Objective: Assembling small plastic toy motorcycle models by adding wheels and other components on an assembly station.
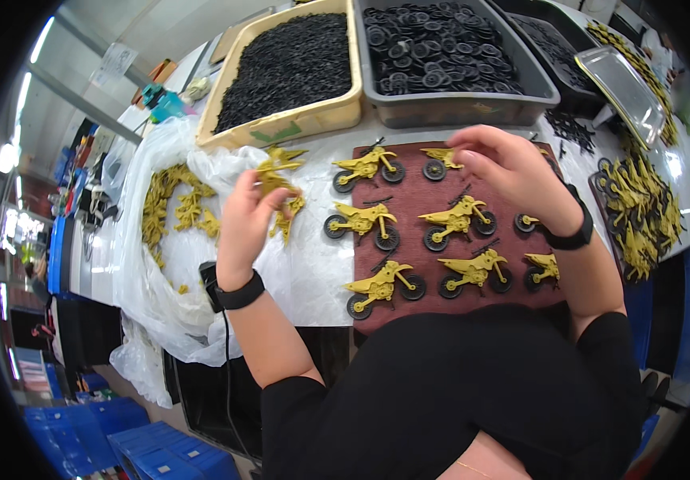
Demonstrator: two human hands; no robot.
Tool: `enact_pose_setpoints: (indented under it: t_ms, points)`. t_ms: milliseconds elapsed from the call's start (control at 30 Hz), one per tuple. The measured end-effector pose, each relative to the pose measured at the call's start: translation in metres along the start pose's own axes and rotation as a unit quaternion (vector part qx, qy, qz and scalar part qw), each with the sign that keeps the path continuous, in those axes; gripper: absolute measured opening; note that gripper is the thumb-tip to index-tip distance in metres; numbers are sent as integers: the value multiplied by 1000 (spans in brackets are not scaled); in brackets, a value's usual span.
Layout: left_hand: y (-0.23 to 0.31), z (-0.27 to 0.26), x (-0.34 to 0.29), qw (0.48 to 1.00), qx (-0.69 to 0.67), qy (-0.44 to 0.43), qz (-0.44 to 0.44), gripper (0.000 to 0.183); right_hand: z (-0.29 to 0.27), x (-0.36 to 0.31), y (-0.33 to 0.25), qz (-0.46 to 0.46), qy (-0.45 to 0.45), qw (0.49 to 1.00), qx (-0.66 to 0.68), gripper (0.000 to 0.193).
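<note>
My left hand (pixel 250 220) is closed around yellow plastic toy motorcycle bodies (pixel 281 162), left of a dark red mat (pixel 409 188). Parts of them stick out past my fingers. Over the mat's far edge, my right hand (pixel 498 164) has thumb and fingers bent together at a yellow toy motorcycle (pixel 436 164). The hand hides that motorcycle's front, and whatever is between the fingertips cannot be made out. Several more yellow motorcycles with black wheels, such as one in the middle (pixel 457 220), lie in rows on the mat. Small black bars lie beside them.
A clear plastic bag (pixel 193 320) on the left holds yellow bodies (pixel 170 200). Beyond the mat stand a cream bin (pixel 281 128) of small black parts and a grey bin (pixel 465 110) of black wheels. Finished-looking motorcycles (pixel 639 216) are heaped at right, near a clear tray (pixel 625 92).
</note>
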State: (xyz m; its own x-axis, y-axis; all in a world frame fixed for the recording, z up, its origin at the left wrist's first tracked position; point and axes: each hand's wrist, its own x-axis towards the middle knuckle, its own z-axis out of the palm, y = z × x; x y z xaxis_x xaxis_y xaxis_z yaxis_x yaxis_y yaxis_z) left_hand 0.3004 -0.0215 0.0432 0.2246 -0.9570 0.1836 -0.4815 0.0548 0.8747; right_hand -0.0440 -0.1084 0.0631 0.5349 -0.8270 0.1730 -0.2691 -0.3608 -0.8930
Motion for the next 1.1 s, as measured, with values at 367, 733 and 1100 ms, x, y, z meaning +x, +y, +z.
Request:
enact_pose_setpoints:
  t_ms: [367, 733, 1100]
  points:
    - [88, 126, 31, 961, 62, -238, 123, 34, -2, 21, 11, 30, -14, 997, 67, 22]
    - [42, 203, 75, 924, 182, -164, 293, 36, -34, 36, 85, 96, 38, 986, -128, 36]
    - [26, 227, 72, 911, 274, -164, 261, 35, -23, 36, 110, 66, 62, 953, -289, 29]
